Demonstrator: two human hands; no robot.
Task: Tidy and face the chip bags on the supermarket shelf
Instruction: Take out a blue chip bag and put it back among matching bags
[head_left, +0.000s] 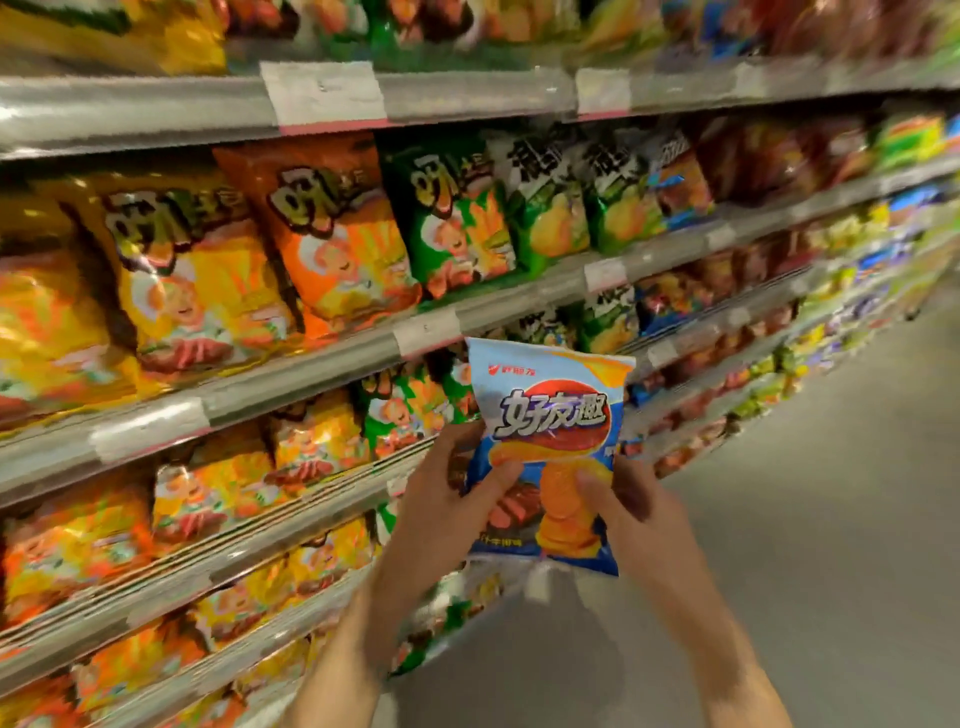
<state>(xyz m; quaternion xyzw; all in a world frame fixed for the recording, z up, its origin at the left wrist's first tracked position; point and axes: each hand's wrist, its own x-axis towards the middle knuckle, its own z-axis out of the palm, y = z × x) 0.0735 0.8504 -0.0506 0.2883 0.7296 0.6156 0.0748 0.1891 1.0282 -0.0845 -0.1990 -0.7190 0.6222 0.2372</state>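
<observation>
A blue chip bag with a red oval logo and pictured orange chips is held upright in front of the shelves, front facing me. My left hand grips its lower left edge with the thumb across the front. My right hand grips its lower right side, thumb on the front. Behind it, yellow chip bags, an orange bag and a green bag stand in a row on a shelf.
Several shelf tiers run from left toward the far right, each packed with chip bags and edged with price-label strips. Lower tiers hold more yellow and orange bags. Grey aisle floor lies to the right.
</observation>
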